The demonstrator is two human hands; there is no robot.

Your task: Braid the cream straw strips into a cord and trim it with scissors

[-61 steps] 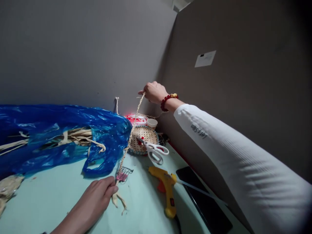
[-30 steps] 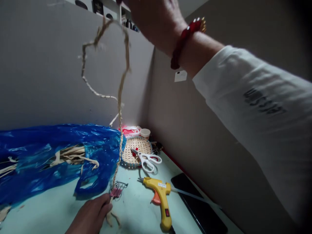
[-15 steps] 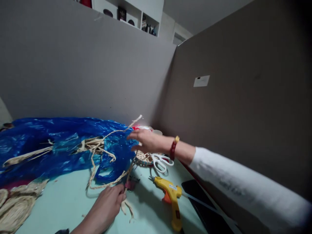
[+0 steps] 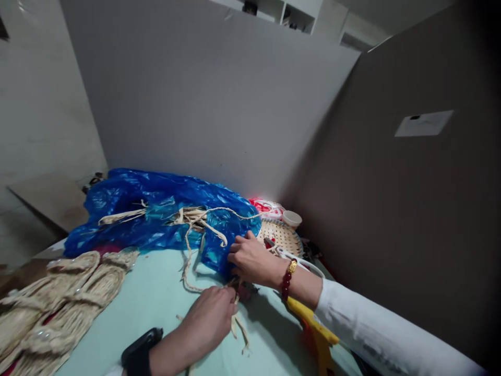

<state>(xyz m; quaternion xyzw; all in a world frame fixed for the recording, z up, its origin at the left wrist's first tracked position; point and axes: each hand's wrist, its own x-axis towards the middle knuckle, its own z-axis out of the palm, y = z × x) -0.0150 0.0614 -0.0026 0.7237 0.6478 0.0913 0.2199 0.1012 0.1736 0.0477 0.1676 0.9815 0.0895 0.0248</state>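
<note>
My left hand (image 4: 211, 316) is closed on one end of a plaited straw cord (image 4: 188, 261), whose loose tails (image 4: 242, 331) stick out below the fingers. Just above it is my right hand (image 4: 254, 261), its fingers curled down over the cord's strands; what lies in them is hidden. A small pink clip (image 4: 246, 290) sits between the two hands, partly covered. From there the cord loops left and up across a blue plastic bag (image 4: 156, 183), on which a bundle of straw strips (image 4: 191, 215) lies.
A yellow glue gun (image 4: 323, 344) lies under my right forearm. White-handled scissors (image 4: 309, 266) rest by a woven basket (image 4: 279, 235), with a white cup (image 4: 291, 219) behind. Coiled straw braids (image 4: 74, 303) lie at left on the pale green table (image 4: 152, 282). Grey panels stand behind and right.
My right hand has come down and in towards the left hand, and its spread fingers have curled. The cord's free end has dropped onto the bag. The view has swung left.
</note>
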